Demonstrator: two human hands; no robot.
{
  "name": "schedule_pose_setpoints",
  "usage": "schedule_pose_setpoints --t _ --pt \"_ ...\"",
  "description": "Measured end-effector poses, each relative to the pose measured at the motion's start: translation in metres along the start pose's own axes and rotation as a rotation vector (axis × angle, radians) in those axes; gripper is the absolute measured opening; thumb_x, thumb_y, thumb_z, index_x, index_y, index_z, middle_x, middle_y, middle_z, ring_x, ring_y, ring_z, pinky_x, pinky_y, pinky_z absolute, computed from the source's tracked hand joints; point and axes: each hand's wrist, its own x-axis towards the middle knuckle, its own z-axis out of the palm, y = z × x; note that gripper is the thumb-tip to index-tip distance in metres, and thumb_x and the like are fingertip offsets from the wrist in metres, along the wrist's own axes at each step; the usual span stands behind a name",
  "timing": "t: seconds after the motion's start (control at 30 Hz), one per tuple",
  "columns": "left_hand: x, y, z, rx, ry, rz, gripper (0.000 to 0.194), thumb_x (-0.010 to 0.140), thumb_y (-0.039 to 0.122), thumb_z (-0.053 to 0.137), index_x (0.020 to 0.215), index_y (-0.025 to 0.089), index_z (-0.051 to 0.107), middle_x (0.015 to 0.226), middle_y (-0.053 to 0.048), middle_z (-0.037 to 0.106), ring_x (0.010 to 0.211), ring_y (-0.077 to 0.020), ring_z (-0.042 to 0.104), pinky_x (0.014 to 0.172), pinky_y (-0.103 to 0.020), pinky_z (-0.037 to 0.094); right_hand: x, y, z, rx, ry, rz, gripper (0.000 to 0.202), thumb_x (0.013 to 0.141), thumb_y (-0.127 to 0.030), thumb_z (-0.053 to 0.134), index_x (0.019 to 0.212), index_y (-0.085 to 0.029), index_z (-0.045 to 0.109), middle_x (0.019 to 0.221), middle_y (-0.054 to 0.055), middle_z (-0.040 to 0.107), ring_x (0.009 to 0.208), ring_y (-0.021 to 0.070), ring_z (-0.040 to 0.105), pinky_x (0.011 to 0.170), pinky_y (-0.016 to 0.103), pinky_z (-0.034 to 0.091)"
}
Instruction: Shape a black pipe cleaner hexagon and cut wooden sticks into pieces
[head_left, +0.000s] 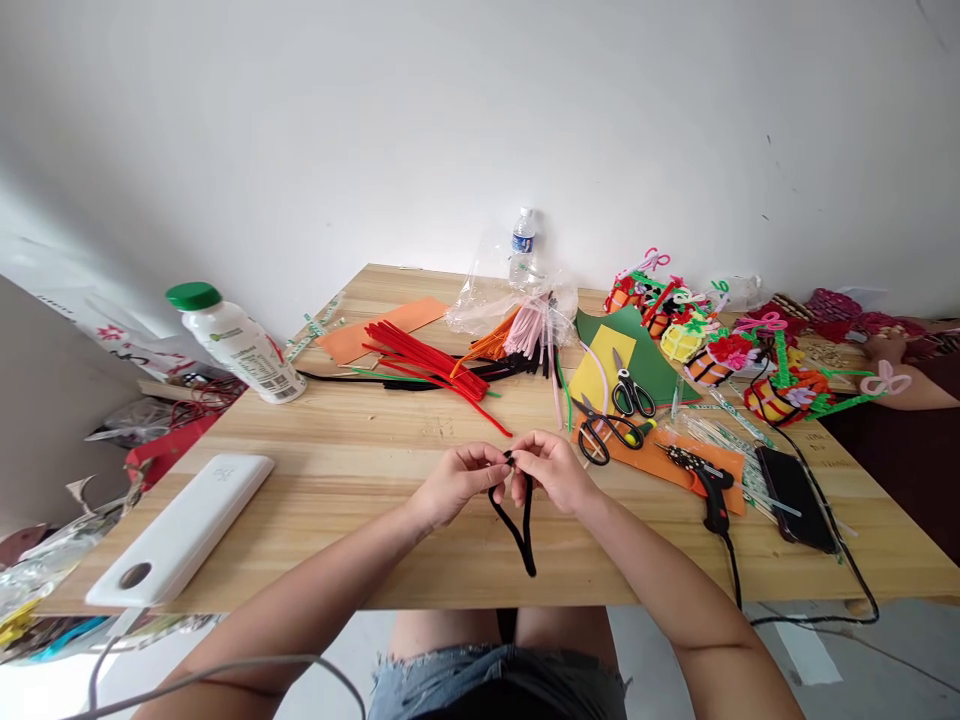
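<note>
Both my hands meet over the front middle of the table, pinching a black pipe cleaner [528, 540]. Its lower part hangs in a narrow V-shaped loop below the fingers. My left hand [466, 478] closes thumb and forefinger on the upper end of the loop. From the other side, my right hand [553, 470] pinches the same spot, and the fingertips nearly touch. What the ends do between the fingers is partly hidden. Beyond the hands lies a bundle of red pipe cleaners [431, 360], with one red stem reaching toward them.
Two pairs of scissors [634, 393], a black glue gun [709, 483] with its cord and a phone [796, 500] lie right. Behind them stand several decorated pipe-cleaner baskets [712, 362]. A white bottle [238, 345] and a power bank [191, 525] are left. Another person's arm [915, 375] rests far right.
</note>
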Motion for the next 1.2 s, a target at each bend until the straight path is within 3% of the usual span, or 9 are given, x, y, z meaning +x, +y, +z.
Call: schedule_pose_setpoints --t 0.13,0.47,0.6,0.8,0.93,1.07,1.2 --pt "0.001 0.001 -0.001 0.047 0.022 -0.022 0.038 0.062 0.043 0.079 0.075 0.012 0.061 0.052 0.002 0.059 0.044 -0.0087 0.052 0.05 -0.022 0.037 -0.002 -0.001 0.001 -0.105 -0.027 -0.071 0.023 0.075 -0.034 0.066 0.079 -0.017 0.053 0.043 -0.008 0.056 0.031 0.0094 0.05 0.032 0.019 0.042" --pt "0.004 -0.002 -0.005 0.022 -0.009 -0.018 0.034 0.065 0.039 0.078 0.074 0.012 0.059 0.06 0.0 0.061 0.046 -0.0097 0.054 0.049 -0.023 0.039 -0.002 -0.001 -0.001 -0.182 -0.047 -0.118 0.019 0.075 -0.031 0.067 0.08 -0.016 0.058 0.047 -0.008 0.056 0.036 0.009 0.053 0.038 0.022 0.048" --pt "0.005 0.0 -0.006 -0.107 -0.033 -0.013 0.028 0.07 0.034 0.075 0.075 0.013 0.057 0.062 0.0 0.059 0.05 -0.0104 0.056 0.052 -0.024 0.043 0.002 0.001 -0.005 -0.024 0.026 -0.077 0.024 0.074 -0.033 0.07 0.082 -0.016 0.057 0.057 -0.005 0.061 0.045 0.0107 0.059 0.046 0.025 0.052" --pt "0.011 0.014 -0.011 -0.362 0.058 0.161 0.02 0.077 0.024 0.069 0.076 0.017 0.05 0.068 0.002 0.055 0.059 -0.0103 0.052 0.07 -0.036 0.052 0.008 -0.008 -0.015 0.381 0.078 -0.153 0.024 0.069 -0.025 0.076 0.081 -0.021 0.056 0.072 -0.005 0.062 0.066 0.0119 0.062 0.067 0.033 0.057" --pt "0.014 0.019 -0.016 -0.48 0.123 0.198 0.015 0.08 0.021 0.065 0.077 0.017 0.051 0.07 0.002 0.052 0.058 -0.0092 0.047 0.06 -0.028 0.049 0.011 -0.011 -0.019 0.529 0.083 -0.191 0.017 0.074 -0.021 0.072 0.082 -0.023 0.057 0.077 -0.005 0.061 0.072 0.012 0.061 0.071 0.035 0.056" --pt "0.021 0.024 -0.029 -0.626 0.205 0.217 0.016 0.08 0.018 0.065 0.075 0.017 0.05 0.066 0.002 0.048 0.053 -0.0072 0.042 0.05 -0.02 0.04 0.017 -0.015 -0.031 0.625 0.158 -0.254 0.01 0.08 -0.017 0.066 0.079 -0.022 0.058 0.074 -0.004 0.059 0.068 0.01 0.057 0.067 0.029 0.054" --pt "0.028 0.035 -0.045 -0.714 0.268 0.295 0.017 0.083 0.013 0.059 0.07 0.016 0.05 0.06 0.003 0.043 0.05 -0.0065 0.038 0.047 -0.018 0.036 0.025 -0.023 -0.049 0.657 0.262 -0.363 0.018 0.085 -0.013 0.06 0.069 -0.02 0.054 0.068 -0.005 0.053 0.059 0.0071 0.05 0.064 0.025 0.051"
